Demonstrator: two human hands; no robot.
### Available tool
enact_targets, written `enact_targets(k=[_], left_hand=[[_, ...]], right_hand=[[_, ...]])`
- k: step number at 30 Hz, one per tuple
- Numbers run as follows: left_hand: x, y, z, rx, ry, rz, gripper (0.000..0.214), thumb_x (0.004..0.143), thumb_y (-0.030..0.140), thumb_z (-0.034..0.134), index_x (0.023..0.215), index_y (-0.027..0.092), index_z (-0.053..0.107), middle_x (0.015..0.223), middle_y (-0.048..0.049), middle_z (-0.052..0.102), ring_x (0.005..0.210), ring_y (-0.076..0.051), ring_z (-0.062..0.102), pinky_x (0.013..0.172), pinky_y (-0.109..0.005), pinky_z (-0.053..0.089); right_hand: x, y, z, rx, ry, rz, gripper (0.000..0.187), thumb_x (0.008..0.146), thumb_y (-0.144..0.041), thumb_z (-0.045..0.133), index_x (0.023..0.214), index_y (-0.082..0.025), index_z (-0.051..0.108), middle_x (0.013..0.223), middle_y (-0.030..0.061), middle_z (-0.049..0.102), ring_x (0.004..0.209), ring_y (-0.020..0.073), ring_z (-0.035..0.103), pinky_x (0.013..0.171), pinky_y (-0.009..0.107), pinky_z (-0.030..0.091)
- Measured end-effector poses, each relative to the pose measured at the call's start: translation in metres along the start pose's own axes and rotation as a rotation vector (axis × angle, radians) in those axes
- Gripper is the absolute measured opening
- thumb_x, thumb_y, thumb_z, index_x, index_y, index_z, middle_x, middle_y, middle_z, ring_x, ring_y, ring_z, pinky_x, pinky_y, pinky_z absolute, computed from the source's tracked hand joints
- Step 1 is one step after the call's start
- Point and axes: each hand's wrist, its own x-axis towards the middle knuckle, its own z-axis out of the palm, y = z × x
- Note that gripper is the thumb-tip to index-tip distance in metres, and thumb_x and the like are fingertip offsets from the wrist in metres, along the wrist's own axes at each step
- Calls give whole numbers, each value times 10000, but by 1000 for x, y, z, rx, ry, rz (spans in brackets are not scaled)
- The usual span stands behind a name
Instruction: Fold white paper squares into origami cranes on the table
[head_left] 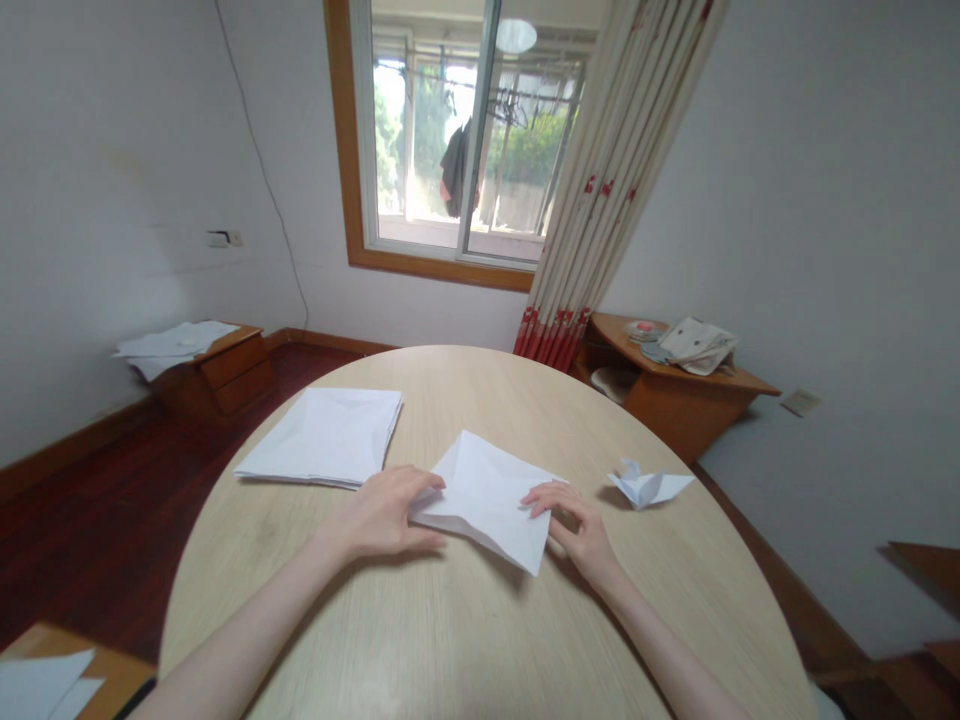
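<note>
I am pinching the folded paper sheet (487, 495) midway across the table (450, 640) with my left hand (382, 515), right hand (579, 525) pressing open-fingered, ideally keeping edges squarely aligned.

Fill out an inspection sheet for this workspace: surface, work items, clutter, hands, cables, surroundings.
Surface: round pale wooden table, no marks or spills seen.
Work items: white sheet, partly folded, lying near the middle of the table.
Clutter: paper stack left of the sheet; small folded paper figure to its right; both apart from it.
Hands: left hand curled on the sheet's left edge; right hand open, fingertips on its right edge.
Cables: one thin cable running down the left wall; none seen on the table.
Surroundings: window, striped curtain, low cabinet with papers at left, corner shelf with papers at right.
</note>
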Motion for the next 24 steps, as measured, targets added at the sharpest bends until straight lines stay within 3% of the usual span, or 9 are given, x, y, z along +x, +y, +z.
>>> enact_targets(k=[6, 9, 14, 17, 20, 24], left_hand=[[3, -3, 10, -145, 38, -124, 275, 904, 421, 501, 1093, 253, 609, 1021, -19, 706, 902, -199, 662, 805, -301, 476], [5, -6, 14, -189, 63, -166, 254, 918, 411, 476, 1054, 252, 620, 895, 1, 706, 755, -173, 653, 702, -269, 475], [7, -9, 17, -209, 131, -116, 194, 887, 315, 504, 1022, 234, 616, 940, -10, 649, 796, -167, 621, 753, -283, 469], [8, -9, 22, -210, 195, -186, 186, 868, 313, 536, 1027, 228, 584, 949, -9, 628, 776, -173, 614, 732, -298, 473], [10, -10, 29, -214, 298, -312, 225, 836, 334, 586, 1018, 211, 533, 958, -17, 616, 756, -183, 606, 706, -319, 483], [15, -17, 36, -216, 386, -278, 164, 834, 343, 593, 886, 198, 538, 932, -30, 573, 782, -190, 597, 758, -351, 503]], right_hand=[[-1, 3, -1, -123, -7, -35, 162, 765, -214, 569, 658, -261, 681, 1020, 51, 699, 1126, 298, 534, 991, 550, 348], [-3, 1, -1, -144, 54, -3, 170, 720, -179, 564, 669, -260, 705, 1200, 57, 619, 1203, 316, 461, 1017, 569, 325], [-3, 4, 2, -57, 145, 71, 231, 730, -175, 534, 832, -257, 724, 1341, 73, 504, 1257, 322, 421, 1010, 557, 368], [-4, 13, 5, -41, 251, 124, 306, 810, -188, 463, 1019, -242, 680, 1340, 106, 474, 1231, 288, 471, 944, 481, 465], [-5, 25, 6, -250, 342, 182, 288, 908, -302, 433, 1129, -221, 599, 1267, 129, 494, 1165, 259, 516, 863, 422, 519], [-9, 39, 4, -405, 347, 219, 288, 854, -460, 558, 974, -212, 641, 1108, 126, 530, 1092, 306, 505, 899, 512, 453]])
